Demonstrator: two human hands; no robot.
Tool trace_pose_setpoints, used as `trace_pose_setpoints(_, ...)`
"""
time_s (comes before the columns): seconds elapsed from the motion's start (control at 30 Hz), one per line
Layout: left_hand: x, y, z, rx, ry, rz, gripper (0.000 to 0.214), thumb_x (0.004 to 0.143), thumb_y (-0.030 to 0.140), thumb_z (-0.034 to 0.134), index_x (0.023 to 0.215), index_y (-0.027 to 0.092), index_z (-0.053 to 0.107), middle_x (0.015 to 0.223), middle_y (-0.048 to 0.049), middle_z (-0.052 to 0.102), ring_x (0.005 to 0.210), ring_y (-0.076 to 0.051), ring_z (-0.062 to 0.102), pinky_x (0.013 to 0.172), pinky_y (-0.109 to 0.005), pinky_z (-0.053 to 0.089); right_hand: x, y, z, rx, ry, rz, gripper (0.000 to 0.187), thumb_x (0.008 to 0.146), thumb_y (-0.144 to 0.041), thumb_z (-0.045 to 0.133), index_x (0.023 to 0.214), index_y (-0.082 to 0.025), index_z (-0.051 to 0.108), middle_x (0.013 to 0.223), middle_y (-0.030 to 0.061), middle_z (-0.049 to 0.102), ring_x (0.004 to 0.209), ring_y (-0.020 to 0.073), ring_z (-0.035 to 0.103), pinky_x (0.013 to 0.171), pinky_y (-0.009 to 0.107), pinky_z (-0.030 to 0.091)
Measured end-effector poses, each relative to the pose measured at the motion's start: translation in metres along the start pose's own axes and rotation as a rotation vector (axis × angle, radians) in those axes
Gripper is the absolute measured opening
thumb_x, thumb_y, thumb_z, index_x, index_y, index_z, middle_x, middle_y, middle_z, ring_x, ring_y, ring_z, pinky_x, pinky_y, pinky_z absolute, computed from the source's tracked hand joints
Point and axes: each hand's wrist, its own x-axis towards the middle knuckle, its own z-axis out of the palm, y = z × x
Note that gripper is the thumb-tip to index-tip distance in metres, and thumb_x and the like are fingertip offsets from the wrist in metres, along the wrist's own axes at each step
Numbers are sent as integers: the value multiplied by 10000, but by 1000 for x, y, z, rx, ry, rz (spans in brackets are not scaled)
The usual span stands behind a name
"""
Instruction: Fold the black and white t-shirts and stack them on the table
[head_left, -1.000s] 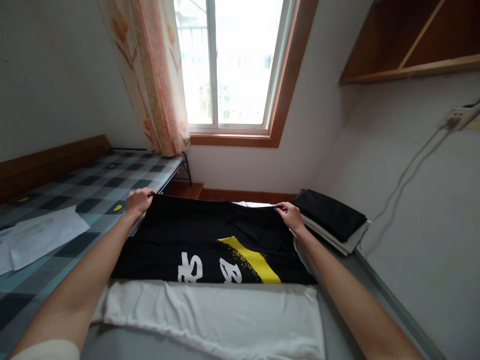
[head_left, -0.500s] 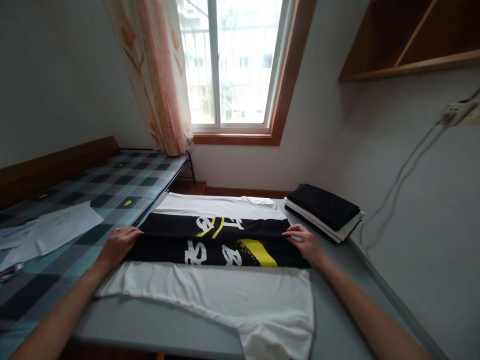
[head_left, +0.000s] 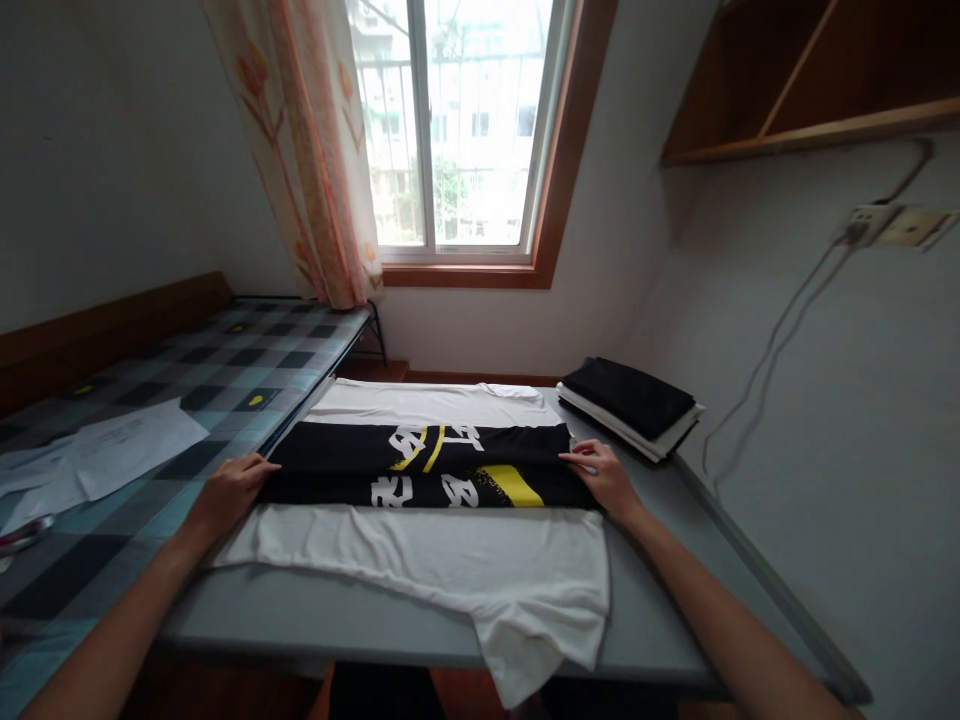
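A white T-shirt (head_left: 420, 560) with a wide black band (head_left: 322, 485) across it lies spread on a grey table. White lettering and yellow strokes are printed on the band. At the band's left end, my left hand (head_left: 229, 492) is closed in a pinch on the black cloth. My right hand (head_left: 604, 475) pinches the opposite end between thumb and fingers. A low ridge in the cloth runs between the two hands. One white sleeve (head_left: 521, 645) hangs over the table's near edge.
A stack of folded dark and white clothes (head_left: 630, 400) sits at the table's (head_left: 315, 610) far right. To the left is a bed with a checked mattress (head_left: 277, 345) and loose papers (head_left: 127, 455). A cable (head_left: 765, 360) hangs along the right wall below a shelf (head_left: 810, 125).
My view has shifted slightly, showing more of the table's near edge. Both hands still pinch the band's ends, and its near part looks a little narrower.
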Motion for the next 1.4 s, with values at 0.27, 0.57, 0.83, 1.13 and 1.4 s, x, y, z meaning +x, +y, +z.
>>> trace_pose_setpoints(0.27,11,30,-15,61,-13,-11,290,841,345,433,862,238,702,978,-73,694,950,-261,630,882,-410,448,8,-34,-8,-195,-29,67,293,819,-208,508,947,-253,768,1088,84,646,1047,260,544,890,394,424)
trace_pose_setpoints(0.57,118,194,33,-243,49,141,420,953,391,358,1240,209,605,1305,-84,590,1195,-212,541,1024,-335,404,80,-147,55,-150,-209,11,537,977,-488,278,1341,-202,551,1421,98,495,1320,251,398,1074,379,292)
trace_pose_setpoints(0.83,120,230,82,-110,-169,67,638,915,637,314,1456,307,391,1539,-64,346,1435,-302,247,1153,-514,176,59,-109,74,-306,-384,169,800,909,-697,98,1499,-203,319,1571,123,254,1453,265,172,1153,466,93)
trace_pose_setpoints(1.13,103,172,68,-14,-193,-180,659,921,618,295,1472,265,371,1555,-96,299,1443,-287,234,1149,-502,184,42,-38,38,-406,-380,297,784,931,-655,128,1500,-145,301,1575,128,230,1463,242,147,1160,520,101)
trace_pose_setpoints(1.4,101,164,71,-10,-148,-219,658,930,584,298,1487,236,342,1560,-102,285,1445,-301,221,1145,-516,193,51,-103,57,-390,-233,126,725,962,-586,115,1470,-138,373,1558,139,279,1461,293,119,1150,539,18)
